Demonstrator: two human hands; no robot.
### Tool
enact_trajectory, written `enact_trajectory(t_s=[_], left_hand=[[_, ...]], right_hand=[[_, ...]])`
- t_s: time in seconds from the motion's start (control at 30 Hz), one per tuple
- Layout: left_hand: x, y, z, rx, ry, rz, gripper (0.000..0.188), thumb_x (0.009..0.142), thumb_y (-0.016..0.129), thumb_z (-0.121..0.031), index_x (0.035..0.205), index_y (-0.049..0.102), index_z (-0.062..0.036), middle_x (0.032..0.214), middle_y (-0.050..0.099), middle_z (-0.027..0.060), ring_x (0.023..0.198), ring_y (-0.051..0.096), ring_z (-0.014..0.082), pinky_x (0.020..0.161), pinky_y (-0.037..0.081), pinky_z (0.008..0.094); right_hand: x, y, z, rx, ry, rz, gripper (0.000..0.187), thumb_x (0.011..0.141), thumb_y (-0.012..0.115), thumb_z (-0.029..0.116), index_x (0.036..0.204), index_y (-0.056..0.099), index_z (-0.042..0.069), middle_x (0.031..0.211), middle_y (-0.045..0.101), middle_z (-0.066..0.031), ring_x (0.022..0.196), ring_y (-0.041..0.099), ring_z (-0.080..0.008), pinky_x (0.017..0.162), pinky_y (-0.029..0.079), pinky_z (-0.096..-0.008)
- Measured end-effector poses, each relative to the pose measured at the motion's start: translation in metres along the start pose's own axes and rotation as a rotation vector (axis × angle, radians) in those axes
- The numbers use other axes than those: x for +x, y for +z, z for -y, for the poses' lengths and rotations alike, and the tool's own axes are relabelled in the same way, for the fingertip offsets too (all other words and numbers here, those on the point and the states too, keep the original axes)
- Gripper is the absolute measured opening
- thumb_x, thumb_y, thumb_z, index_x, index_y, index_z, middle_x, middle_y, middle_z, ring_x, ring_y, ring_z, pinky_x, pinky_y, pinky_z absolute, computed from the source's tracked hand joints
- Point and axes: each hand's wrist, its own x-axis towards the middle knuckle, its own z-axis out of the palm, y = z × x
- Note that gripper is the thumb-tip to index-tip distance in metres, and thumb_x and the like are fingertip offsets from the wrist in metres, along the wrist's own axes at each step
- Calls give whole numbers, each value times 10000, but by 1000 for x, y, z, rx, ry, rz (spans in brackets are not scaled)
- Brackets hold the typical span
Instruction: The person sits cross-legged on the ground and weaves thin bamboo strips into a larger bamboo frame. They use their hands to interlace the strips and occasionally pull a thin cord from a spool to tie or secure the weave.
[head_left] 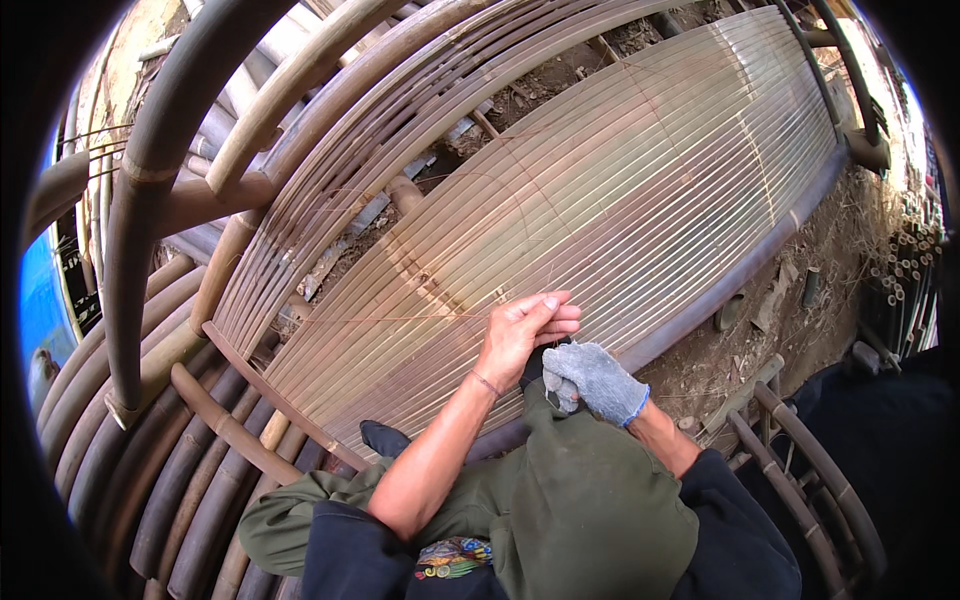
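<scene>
My bare left hand point(530, 326) is closed in a pinch above the near edge of a slatted bamboo seat point(640, 180). A thin copper-coloured wire point(400, 318) runs across the slats to this hand. Just to the right, my right hand point(597, 380), in a grey knitted glove with a blue cuff, has its fingers curled close to the left. Whatever is inside the gloved fingers is hidden. Both hands are over my green-trousered knee point(600, 480). More thin wires trail over the slats farther away.
A thick dark bamboo pole point(720, 270) borders the seat's right side. Curved bamboo rails and a backrest point(400, 130) rise at the left. Stacked bamboo poles point(200, 480) fill the lower left. Another bamboo frame point(800, 480) stands at lower right, with cut bamboo ends point(905, 265) beyond.
</scene>
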Motion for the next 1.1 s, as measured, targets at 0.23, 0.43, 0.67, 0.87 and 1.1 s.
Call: enact_trajectory(t_s=[0.23, 0.43, 0.67, 0.87, 1.1], left_hand=[[-1, -3, 0, -43, -16, -13, 398, 977, 622, -250, 1250, 603, 39, 956, 687, 74, 828, 667, 119, 788, 587, 264], [0, -3, -3, -47, -34, -13, 331, 981, 612, -236, 1184, 638, 24, 864, 661, 39, 736, 638, 80, 698, 600, 243], [0, -14, -11, -21, -73, 41, 234, 989, 588, -228, 1000, 652, -3, 781, 617, 16, 611, 568, 66, 536, 507, 218], [-9, 2, -18, 746, 138, -94, 204, 934, 606, -167, 877, 696, 7, 759, 662, 66, 637, 589, 129, 601, 476, 312], [-17, 29, -16, 1038, 505, -284, 81, 867, 601, -27, 859, 624, 50, 783, 608, 187, 714, 622, 348, 658, 488, 394]], right_hand=[[-3, -3, 4, -111, 106, 21, 358, 961, 528, 298, 711, 607, 54, 609, 518, 2, 533, 465, -98, 487, 382, -269], [0, -6, 1, -290, 15, 119, 386, 956, 518, 324, 701, 587, 43, 595, 507, -7, 528, 468, -107, 491, 387, -278], [2, -18, 3, -400, -71, -39, 324, 919, 621, 300, 1050, 641, 4, 858, 643, -102, 795, 627, -169, 703, 509, -317], [15, -26, 31, -566, -551, -368, 499, 892, 692, 258, 1306, 563, 10, 1133, 657, -180, 1018, 654, -271, 899, 519, -372], [45, -6, 19, -978, -888, -490, 325, 839, 621, 132, 1150, 644, 42, 1022, 669, -158, 929, 650, -321, 784, 525, -406]])
